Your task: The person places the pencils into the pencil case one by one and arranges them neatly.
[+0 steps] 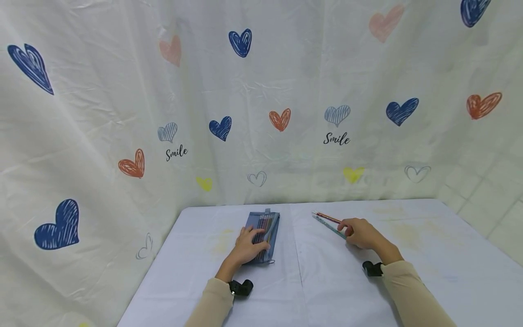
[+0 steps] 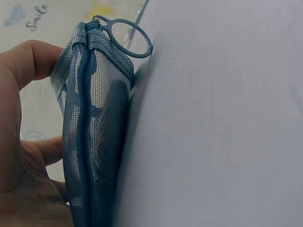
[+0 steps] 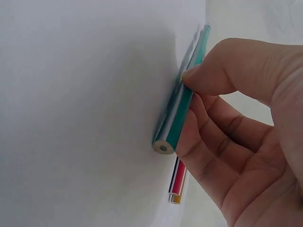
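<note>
A flat blue mesh pencil case [image 1: 276, 227] lies on the table, with several pencils showing through its top. My left hand [image 1: 245, 247] rests on the case, fingers and thumb spread across it. In the left wrist view, its zipper side and a round ring pull [image 2: 128, 56] face the camera. My right hand [image 1: 359, 233] pinches a green pencil [image 3: 182, 111] between thumb and fingers, near its blunt end. Just beyond it lie a red pencil [image 3: 178, 177] and a yellow one [image 3: 177, 199], partly hidden by my fingers in the right wrist view.
A white cloth [image 1: 294, 295] covers the table. Behind it hangs a pale curtain [image 1: 294, 81] printed with hearts and the word "Smile". A small black camera is strapped to each wrist.
</note>
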A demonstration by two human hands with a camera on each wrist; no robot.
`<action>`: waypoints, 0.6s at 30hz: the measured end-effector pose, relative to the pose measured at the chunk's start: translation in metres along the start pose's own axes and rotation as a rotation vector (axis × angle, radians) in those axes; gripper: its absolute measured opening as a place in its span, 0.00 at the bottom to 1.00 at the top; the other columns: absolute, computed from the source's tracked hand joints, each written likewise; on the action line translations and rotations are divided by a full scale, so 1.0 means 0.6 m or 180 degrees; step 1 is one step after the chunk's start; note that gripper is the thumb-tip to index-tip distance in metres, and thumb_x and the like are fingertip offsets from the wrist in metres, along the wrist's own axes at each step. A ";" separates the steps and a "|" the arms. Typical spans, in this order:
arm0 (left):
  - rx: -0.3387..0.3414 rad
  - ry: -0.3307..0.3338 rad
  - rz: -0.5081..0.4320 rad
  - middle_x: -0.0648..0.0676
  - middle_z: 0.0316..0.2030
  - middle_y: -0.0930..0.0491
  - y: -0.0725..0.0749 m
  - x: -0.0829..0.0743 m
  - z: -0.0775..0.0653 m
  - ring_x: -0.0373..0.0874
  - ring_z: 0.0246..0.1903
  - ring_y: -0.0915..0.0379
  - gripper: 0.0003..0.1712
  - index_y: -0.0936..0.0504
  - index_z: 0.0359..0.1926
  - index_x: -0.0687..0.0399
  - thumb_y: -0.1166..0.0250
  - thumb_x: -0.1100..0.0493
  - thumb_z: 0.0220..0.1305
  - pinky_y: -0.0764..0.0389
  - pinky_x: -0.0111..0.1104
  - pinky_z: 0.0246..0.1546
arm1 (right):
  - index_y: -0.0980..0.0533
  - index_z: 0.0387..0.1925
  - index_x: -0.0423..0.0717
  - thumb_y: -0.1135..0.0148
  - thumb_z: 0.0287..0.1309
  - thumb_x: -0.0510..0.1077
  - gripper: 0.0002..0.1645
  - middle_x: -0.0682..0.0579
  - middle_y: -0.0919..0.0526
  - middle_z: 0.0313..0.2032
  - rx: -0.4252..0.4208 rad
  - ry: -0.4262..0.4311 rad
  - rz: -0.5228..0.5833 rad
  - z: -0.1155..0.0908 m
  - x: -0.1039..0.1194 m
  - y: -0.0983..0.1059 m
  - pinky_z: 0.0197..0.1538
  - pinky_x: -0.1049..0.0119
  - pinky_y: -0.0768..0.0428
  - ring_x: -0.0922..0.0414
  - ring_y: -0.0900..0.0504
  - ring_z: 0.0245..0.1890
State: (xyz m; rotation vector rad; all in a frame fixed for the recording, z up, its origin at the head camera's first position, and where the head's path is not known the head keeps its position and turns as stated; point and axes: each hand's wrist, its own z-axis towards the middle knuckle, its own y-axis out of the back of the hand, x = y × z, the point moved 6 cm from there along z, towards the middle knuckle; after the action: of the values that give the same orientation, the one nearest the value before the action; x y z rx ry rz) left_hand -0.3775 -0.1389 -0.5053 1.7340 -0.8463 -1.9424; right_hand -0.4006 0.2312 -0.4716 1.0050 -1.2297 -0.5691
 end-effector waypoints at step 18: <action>-0.0029 -0.0013 0.0012 0.65 0.78 0.45 0.001 0.002 0.002 0.70 0.80 0.63 0.39 0.24 0.69 0.44 0.33 0.41 0.55 0.50 0.74 0.69 | 0.21 0.57 0.42 0.38 0.58 0.35 0.23 0.47 0.19 0.38 -0.0167 -0.0564 0.0995 0.010 -0.002 -0.007 0.32 0.62 0.25 0.54 0.23 0.33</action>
State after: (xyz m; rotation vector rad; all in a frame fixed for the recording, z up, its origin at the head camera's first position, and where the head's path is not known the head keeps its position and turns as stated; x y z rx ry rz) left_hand -0.3790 -0.1397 -0.5055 1.7226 -0.8403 -1.9449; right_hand -0.4061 0.2285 -0.4760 0.7103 -1.4880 -0.4485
